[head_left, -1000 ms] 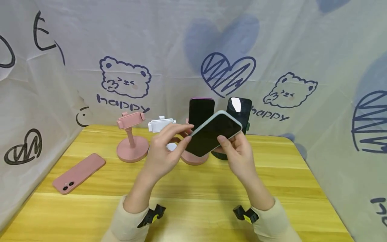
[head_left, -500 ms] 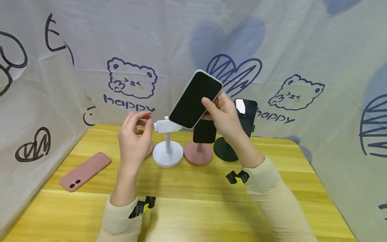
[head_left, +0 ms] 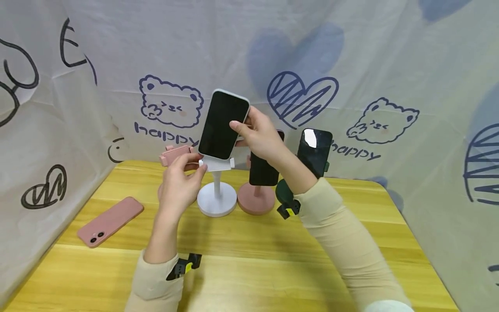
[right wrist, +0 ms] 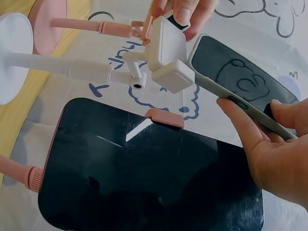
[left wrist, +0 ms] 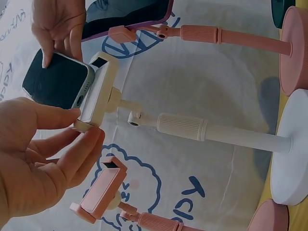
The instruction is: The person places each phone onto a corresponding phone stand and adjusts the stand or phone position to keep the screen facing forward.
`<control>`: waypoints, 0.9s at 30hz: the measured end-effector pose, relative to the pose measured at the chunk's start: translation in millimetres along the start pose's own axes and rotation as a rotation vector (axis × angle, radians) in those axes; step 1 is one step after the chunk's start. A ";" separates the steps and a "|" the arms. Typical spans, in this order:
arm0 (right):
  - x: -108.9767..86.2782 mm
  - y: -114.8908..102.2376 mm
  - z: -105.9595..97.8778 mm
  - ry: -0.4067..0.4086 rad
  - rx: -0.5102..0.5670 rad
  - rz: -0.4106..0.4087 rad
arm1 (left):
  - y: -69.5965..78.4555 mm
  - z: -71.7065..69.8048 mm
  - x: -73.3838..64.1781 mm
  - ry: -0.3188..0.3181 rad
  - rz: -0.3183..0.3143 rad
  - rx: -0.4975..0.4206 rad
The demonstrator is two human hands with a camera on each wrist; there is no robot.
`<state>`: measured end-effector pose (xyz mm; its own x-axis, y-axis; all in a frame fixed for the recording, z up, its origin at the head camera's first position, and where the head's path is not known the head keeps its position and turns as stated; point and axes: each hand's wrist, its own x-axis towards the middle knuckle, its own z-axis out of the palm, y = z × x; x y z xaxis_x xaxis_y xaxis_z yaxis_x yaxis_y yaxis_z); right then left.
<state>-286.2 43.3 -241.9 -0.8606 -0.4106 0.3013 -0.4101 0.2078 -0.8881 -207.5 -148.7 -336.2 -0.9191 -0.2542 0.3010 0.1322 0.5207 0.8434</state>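
Observation:
My right hand (head_left: 264, 135) grips a smartphone (head_left: 224, 125) in a pale case by its right edge, thumb on the black screen. Slightly tilted, the phone has its lower end right at the clamp (left wrist: 98, 91) of a white phone stand (head_left: 217, 199). With thumb and fingers, my left hand (head_left: 178, 182) pinches the left end of that clamp. In the right wrist view, the left fingertips (right wrist: 183, 14) show at the clamp's far jaw, and the phone's lower corner is beside the near one.
Left of the white stand is a pink phone stand (head_left: 176, 155), partly behind my left hand. To its right, another pink stand (head_left: 256, 200) and a dark green stand (head_left: 283, 190) each bear a phone. A pink-cased phone (head_left: 111, 222) lies face down at the table's left.
My right hand has carried the phone left and up, from before the right-hand stands to over the white clamp. My left hand has let go of the phone and moved left, onto the clamp's end.

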 end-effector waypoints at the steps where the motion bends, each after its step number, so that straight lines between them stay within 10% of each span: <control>1: 0.7 -0.4 1.4 -0.005 -0.004 0.009 | -0.4 0.2 0.0 0.005 -0.002 -0.004; 10: 4.4 -5.3 1.8 -0.036 -0.094 0.026 | 0.6 -1.3 -0.4 0.002 -0.059 -0.016; 27: 27.4 -26.9 -9.6 -0.107 -0.608 -0.025 | 1.6 -2.3 -1.0 -0.020 -0.047 -0.021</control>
<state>-301.7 35.0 -206.5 -0.8261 -0.5025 0.2550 -0.5559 0.6524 -0.5151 -205.5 -149.5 -334.2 -0.9317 -0.2613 0.2522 0.0964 0.4916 0.8655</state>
